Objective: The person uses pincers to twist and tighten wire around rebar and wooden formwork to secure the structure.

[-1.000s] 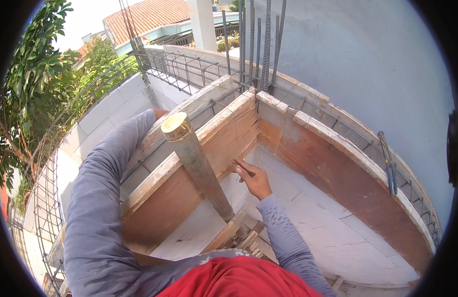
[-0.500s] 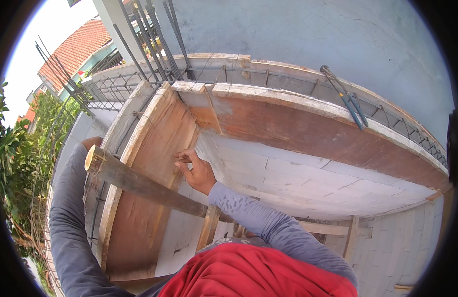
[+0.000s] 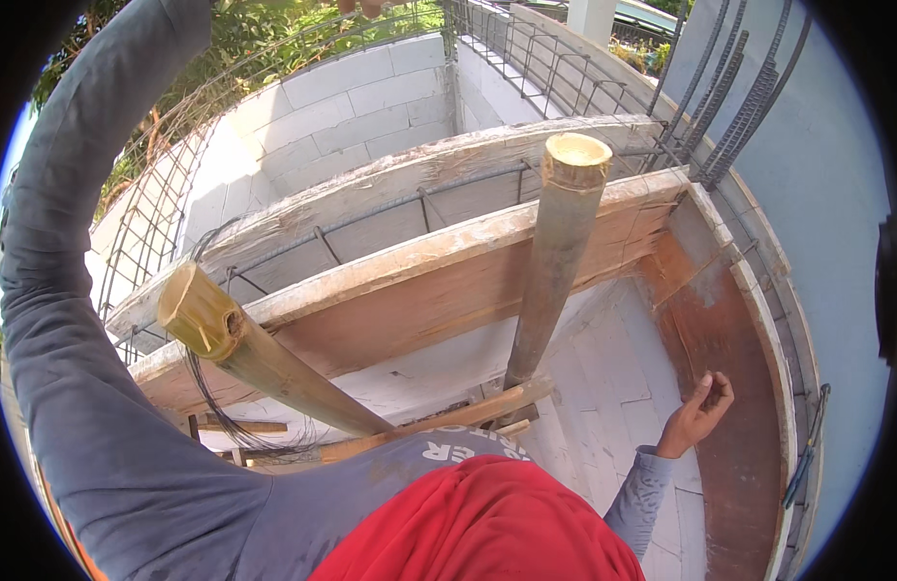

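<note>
My right hand [image 3: 695, 418] hovers beside the reddish plywood formwork panel [image 3: 739, 387] at the right. Its fingers are loosely bent, with the thumb apart, and nothing shows between them. My left arm rises along the left side and leaves the picture at the top. Just a sliver of my left hand [image 3: 364, 8] shows at the upper edge, so its fingers and anything in them are hidden. Between my arms, two bamboo poles stand against the inner formwork board [image 3: 400, 261]: a tilted one [image 3: 284, 373] near my left arm and a more upright one [image 3: 557, 261] farther right.
Steel reinforcing bars [image 3: 371, 221] run between the boards. Tall bars [image 3: 744, 107] stick up at the upper right. Bolt cutters [image 3: 807, 445] rest on the right-hand wall. Thin dark wires [image 3: 211, 397] hang by the left pole. A white block wall [image 3: 361, 97] and a wooden crosspiece [image 3: 448, 421] also show.
The view has swung left, bringing a second bamboo pole into sight. My left arm has gone up from beside the board. My right hand's fingers have loosened, and it appears farther right.
</note>
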Demonstrator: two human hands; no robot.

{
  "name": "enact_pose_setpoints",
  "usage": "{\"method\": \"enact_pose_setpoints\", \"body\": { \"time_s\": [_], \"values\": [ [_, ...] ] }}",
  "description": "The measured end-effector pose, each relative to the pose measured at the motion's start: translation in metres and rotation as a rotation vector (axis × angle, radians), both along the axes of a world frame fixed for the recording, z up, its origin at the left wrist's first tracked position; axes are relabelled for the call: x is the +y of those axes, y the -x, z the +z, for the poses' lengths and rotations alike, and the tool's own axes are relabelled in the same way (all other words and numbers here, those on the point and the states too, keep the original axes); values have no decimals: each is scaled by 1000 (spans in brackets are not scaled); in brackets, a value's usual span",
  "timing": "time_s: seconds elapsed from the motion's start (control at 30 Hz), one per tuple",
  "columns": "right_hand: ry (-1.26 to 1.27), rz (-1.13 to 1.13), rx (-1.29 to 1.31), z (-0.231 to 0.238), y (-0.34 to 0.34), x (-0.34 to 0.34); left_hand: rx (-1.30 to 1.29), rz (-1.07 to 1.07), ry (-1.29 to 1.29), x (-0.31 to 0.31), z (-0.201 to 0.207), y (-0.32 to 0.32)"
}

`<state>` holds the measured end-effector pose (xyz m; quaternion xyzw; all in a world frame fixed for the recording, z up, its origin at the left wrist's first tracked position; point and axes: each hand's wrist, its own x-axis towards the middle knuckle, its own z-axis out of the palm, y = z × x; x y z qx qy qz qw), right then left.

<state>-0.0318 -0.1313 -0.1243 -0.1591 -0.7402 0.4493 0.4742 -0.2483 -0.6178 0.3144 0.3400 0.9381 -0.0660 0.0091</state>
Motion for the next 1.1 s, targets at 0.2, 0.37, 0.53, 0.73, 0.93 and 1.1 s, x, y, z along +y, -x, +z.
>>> {"method": "enact_pose_setpoints", "body": {
  "time_s": [0.2,0.37,0.53,0.73,0.93,1.1],
  "values": [
    [-128,201,97,50,9,-49,-71,124,27,-109,-166,-20],
    [-396,449,163,77,45,-156,-282,332,-227,-118,-230,-48],
    [-536,429,346,79,66,-221,-206,257,-204,-109,-244,-61],
    [-749,655,356,122,119,-297,-58,333,-398,-93,-255,-55],
    [-761,566,376,140,155,-306,3,341,-469,-88,-267,-50],
    [-733,544,377,137,156,-307,155,331,-390,-78,-277,-52]
  ]
}}
